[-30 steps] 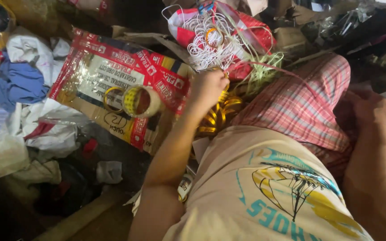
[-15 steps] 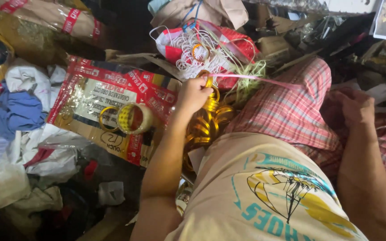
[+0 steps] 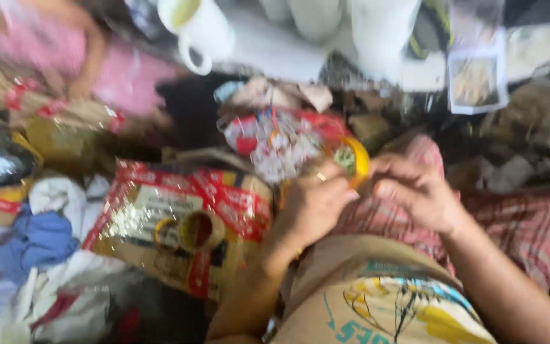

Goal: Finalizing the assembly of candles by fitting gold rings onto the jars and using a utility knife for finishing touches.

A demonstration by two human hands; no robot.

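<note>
Hands meet over the lap, gripping a yellow ring.
Left hand [image 3: 313, 207] fingers close on the yellow ring [image 3: 354, 159]; right hand [image 3: 415, 194] fingers pinch its edge, beside a red-and-white wire bundle [image 3: 281, 143]. Tape roll [image 3: 200, 230] lies left.

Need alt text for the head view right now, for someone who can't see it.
Blurred view: both hands meet over a plaid lap, the left hand and right hand holding a yellow ring. A red-taped clear packet with tape rolls lies to the left; a white mug sits above.

Glossy plastic packet [image 3: 179, 223], checked cloth [image 3: 479, 220], glazed mug [image 3: 198, 28].
</note>
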